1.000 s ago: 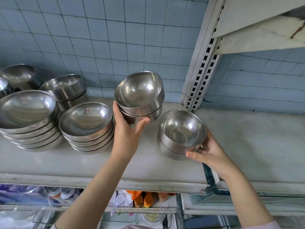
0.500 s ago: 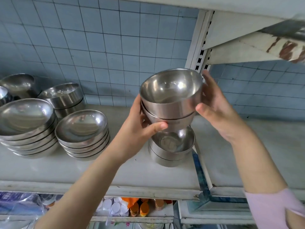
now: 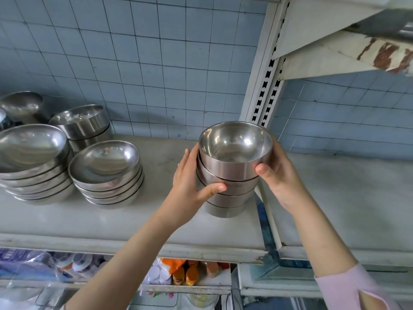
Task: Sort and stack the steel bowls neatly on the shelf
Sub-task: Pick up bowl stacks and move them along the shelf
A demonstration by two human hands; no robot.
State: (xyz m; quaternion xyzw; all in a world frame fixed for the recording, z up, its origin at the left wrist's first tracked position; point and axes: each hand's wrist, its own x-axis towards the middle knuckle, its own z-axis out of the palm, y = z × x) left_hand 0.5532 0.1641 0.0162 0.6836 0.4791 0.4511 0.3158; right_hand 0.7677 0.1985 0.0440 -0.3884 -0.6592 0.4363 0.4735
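Lowered since half a second ago, the two deep bowls the hands held in the air are now nested on the pair that stood below, making one stack of deep bowls [image 3: 232,175].

Blue tiled wall [image 3: 134,63] fills the back, and the pale shelf [image 3: 156,220] runs across beneath it, with a slotted upright post [image 3: 266,86] rising behind the stack. At the left stand a tall pile of wide bowls [image 3: 33,157], a lower pile of wide bowls [image 3: 105,171] just beside it, and two straight-sided bowls [image 3: 85,124] nested behind them.

The stack of deep bowls stands upright on the shelf near its right end, its long axis vertical, all mouths upward.

The left hand [image 3: 190,186] grips its left side, thumb curled across the front. The right hand [image 3: 281,182] grips the top bowl's right side, thumb on its wall.
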